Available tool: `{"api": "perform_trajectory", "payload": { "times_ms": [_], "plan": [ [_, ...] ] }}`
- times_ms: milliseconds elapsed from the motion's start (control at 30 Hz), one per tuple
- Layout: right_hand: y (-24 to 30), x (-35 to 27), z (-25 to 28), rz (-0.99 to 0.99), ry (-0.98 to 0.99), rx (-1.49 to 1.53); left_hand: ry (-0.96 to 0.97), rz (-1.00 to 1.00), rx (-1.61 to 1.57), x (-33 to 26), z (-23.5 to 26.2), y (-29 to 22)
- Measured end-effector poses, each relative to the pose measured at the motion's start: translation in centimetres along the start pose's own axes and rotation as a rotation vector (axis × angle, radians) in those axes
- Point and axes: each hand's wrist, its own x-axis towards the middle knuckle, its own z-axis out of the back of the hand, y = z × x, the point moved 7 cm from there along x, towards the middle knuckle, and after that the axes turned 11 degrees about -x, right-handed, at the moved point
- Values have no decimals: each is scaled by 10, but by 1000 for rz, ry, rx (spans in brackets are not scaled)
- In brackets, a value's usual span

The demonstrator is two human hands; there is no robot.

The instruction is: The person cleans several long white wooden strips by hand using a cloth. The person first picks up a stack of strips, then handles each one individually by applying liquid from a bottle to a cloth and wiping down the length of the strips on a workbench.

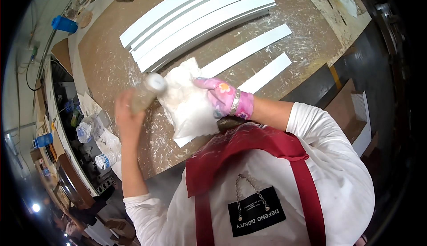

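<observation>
the left hand [128, 109], bare and blurred, is curled around a clear bottle [143, 96] with a white top, tipped toward the right hand. how tightly the fingers close cannot be told through the blur. the right hand [226, 98], in a pink flowered glove, has its thumb over a crumpled white cloth [189, 106]; its other fingers are mostly hidden, but it seems to have hold of the cloth. the cloth hangs between the two hands, just right of the bottle.

beyond the right hand, two loose white strips [251, 47] slant away to the upper right, the nearer one passing close by the glove. a white end shows below the cloth, left of that hand; whether it belongs to one of these strips cannot be made out. farther ahead of both hands lies a stack of white boards [202, 26]. under all this is a brown, white-flecked tabletop [153, 157]. well to the left of the left hand stands a blue cup [64, 24].

the work looks to be in mid-course: bottle and cloth are both in hand, and the loose strips lie apart from the stack. which pieces are finished and which are left cannot be told, since all look alike white.
</observation>
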Motion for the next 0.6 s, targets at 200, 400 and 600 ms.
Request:
{"api": "perform_trajectory", "payload": {
  "times_ms": [200,400,600],
  "plan": [
    [60,-59,22,205,-60,-5,-634,320,-632,12,41,112],
    [171,-167,39,836,-524,-925,-567,289,-619,14,39,143],
    [185,-151,24,825,-661,-1844,-287,481,-508,-37,-26,56]
  ]
}}
